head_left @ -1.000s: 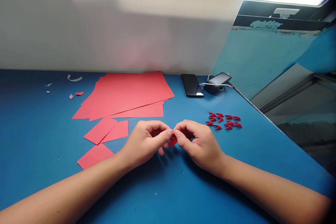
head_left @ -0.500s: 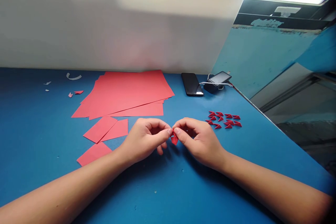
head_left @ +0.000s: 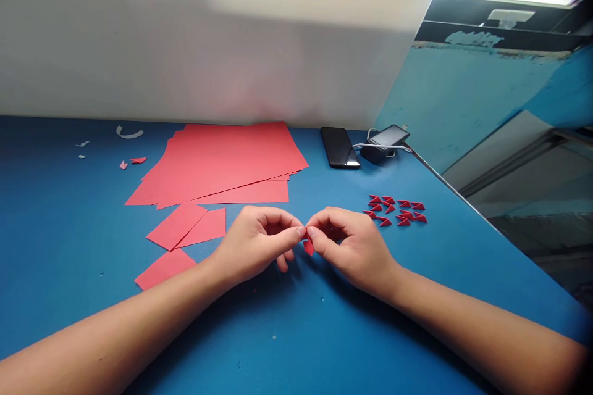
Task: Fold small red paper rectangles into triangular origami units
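Note:
My left hand (head_left: 257,244) and my right hand (head_left: 349,247) meet above the blue table, pinching a small red paper piece (head_left: 308,247) between their thumbs and forefingers. The fingers hide most of it, and only a narrow tip shows below them. To the right of my right hand lies a group of small folded red paper triangles (head_left: 397,211). Cut red paper rectangles (head_left: 176,226) lie to the left of my left hand, nearest its wrist.
A stack of large red paper sheets (head_left: 222,163) lies on the blue table (head_left: 296,321) at the back. Behind the triangles are a black smartphone (head_left: 340,147) and a second phone (head_left: 388,136) with a white cable. Paper scraps (head_left: 129,133) lie back left. The table's right edge (head_left: 456,194) runs diagonally.
The red paper piece shows less now, narrowing to a sliver below my fingertips. My hands have drawn slightly closer together, and the view has shifted slightly.

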